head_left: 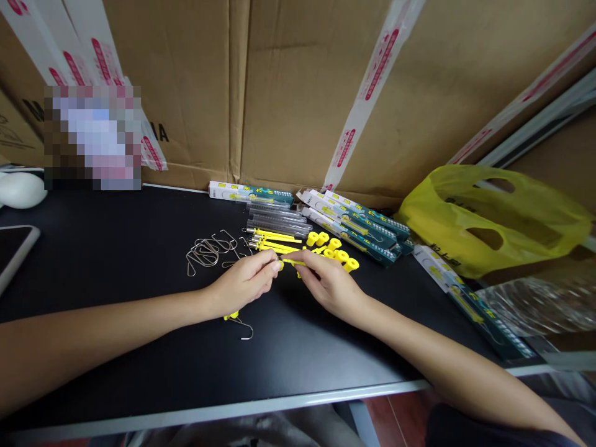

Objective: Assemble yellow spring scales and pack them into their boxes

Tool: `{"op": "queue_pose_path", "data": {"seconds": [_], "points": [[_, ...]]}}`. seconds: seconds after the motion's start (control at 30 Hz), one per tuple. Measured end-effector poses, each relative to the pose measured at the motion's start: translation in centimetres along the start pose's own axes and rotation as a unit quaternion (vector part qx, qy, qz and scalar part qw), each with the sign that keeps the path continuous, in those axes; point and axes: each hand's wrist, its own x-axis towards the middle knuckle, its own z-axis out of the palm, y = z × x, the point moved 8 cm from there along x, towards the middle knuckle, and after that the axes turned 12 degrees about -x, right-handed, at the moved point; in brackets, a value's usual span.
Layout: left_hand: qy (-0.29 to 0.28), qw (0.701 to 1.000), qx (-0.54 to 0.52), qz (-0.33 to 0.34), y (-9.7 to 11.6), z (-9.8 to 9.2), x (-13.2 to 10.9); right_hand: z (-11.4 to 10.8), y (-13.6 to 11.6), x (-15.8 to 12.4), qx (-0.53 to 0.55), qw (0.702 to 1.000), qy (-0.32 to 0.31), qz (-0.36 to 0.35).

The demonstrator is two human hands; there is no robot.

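Note:
Both hands meet over the middle of the black table (pixel 116 347). My left hand (pixel 244 282) and my right hand (pixel 326 282) are both closed, pinching the two ends of a thin yellow rod (pixel 292 262). A yellow piece with a metal hook (pixel 242 324) sticks out under my left hand. Just beyond the hands lie yellow rods with metal tips (pixel 274 241), small yellow caps (pixel 333 247), clear tubes (pixel 279 218) and a heap of bent wire hooks (pixel 209 251).
Several green and white product boxes (pixel 354 226) lie behind the parts, one more (pixel 470 304) at the right edge. A yellow plastic bag (pixel 493 217) sits at the right. Cardboard cartons (pixel 288 93) wall the back. A tablet corner (pixel 13 248) is at the left.

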Motion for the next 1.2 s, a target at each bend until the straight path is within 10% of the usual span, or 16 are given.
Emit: {"op": "queue_pose_path", "data": {"seconds": [1.2], "points": [[0.011, 0.997, 0.072, 0.024, 0.36, 0.10, 0.02, 0.38, 0.15, -0.20, -0.005, 0.998, -0.037, 0.054]]}}
